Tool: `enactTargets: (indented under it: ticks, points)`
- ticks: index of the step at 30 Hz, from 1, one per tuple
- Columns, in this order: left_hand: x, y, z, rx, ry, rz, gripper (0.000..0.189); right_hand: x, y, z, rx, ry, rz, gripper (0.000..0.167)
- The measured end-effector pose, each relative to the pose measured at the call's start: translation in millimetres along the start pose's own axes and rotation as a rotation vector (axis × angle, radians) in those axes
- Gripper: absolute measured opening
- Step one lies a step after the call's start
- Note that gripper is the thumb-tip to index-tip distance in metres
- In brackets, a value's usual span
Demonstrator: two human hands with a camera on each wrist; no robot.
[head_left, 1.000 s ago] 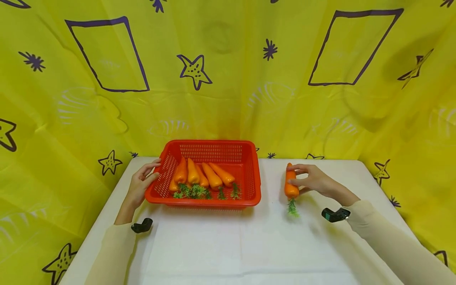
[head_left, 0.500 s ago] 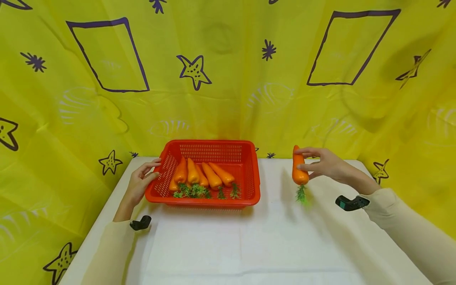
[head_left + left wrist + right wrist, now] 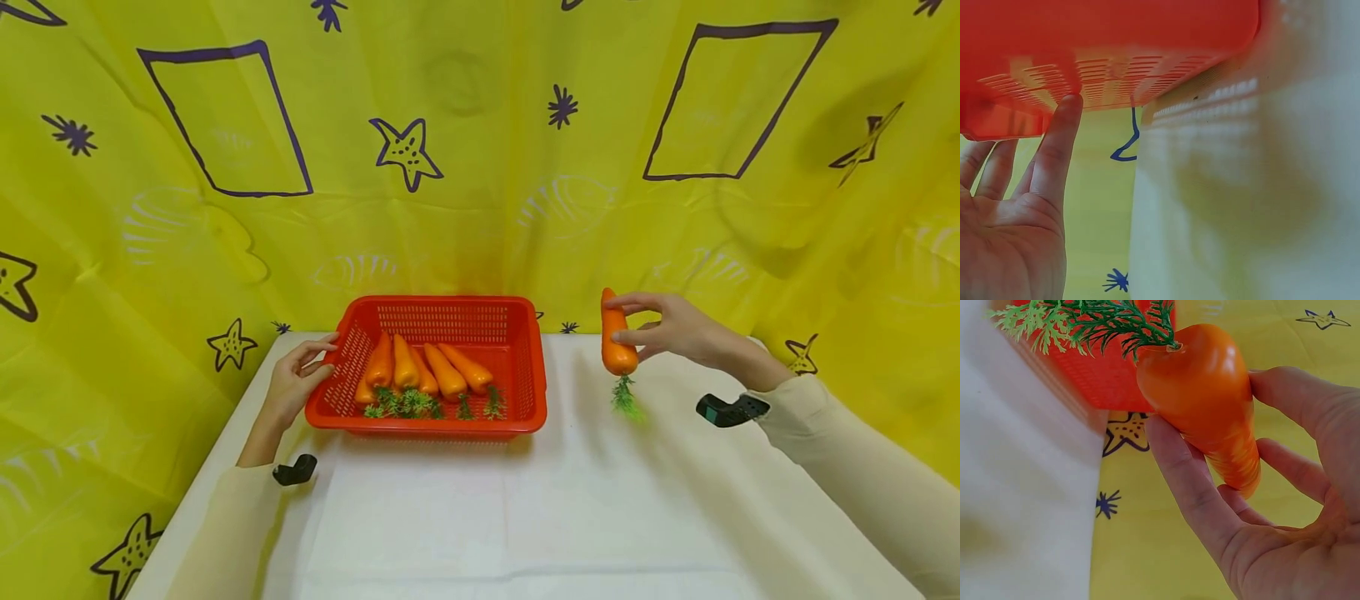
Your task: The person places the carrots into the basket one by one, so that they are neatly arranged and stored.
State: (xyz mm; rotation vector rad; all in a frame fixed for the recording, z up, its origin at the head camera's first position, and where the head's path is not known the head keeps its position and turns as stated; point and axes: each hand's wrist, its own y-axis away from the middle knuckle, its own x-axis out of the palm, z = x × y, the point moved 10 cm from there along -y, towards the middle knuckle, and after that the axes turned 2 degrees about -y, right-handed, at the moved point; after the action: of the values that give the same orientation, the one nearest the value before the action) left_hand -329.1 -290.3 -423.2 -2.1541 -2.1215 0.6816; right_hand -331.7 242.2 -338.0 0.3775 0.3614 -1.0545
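Observation:
My right hand holds an orange carrot with green leafy tops above the right part of the table. In the right wrist view, thumb and fingers pinch the carrot from both sides, its thick leafy end pointing away from the palm. My left hand rests against the left side of a red plastic basket. In the left wrist view, a straight digit of the left hand touches the slotted wall of the basket. Several carrots lie inside the basket, mostly toward its left, leafy ends to the front.
The basket stands on a white-covered table near its back edge. A yellow patterned curtain hangs behind and along both sides. Each wrist wears a small black camera, such as the right camera.
My right hand has lifted the carrot off the table, first up and rightward, then slightly back left and higher. The left hand and basket have stayed about where they were.

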Motion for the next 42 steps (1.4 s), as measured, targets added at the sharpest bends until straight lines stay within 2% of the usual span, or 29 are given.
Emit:
enactTargets:
  ticks: [6,20,30,42]
  points:
    - [-0.4,0.0,3.2,-0.001,0.012,0.0,0.027,8.3,-13.1,14.1,0.001,0.043,0.011,0.069]
    - [1.0,1.9,11.1,-0.025,0.108,0.007,0.032,48.1,-57.1,50.0,-0.063,0.009,0.102,0.062]
    - [1.8,1.2,12.0,-0.015,0.12,0.007,0.032,93.7,-100.7,73.2,-0.105,0.02,0.206,0.062]
    - [-0.7,0.7,13.3,-0.007,0.078,0.004,0.031,163.4,-161.4,68.9,-0.068,-0.048,0.358,0.055]
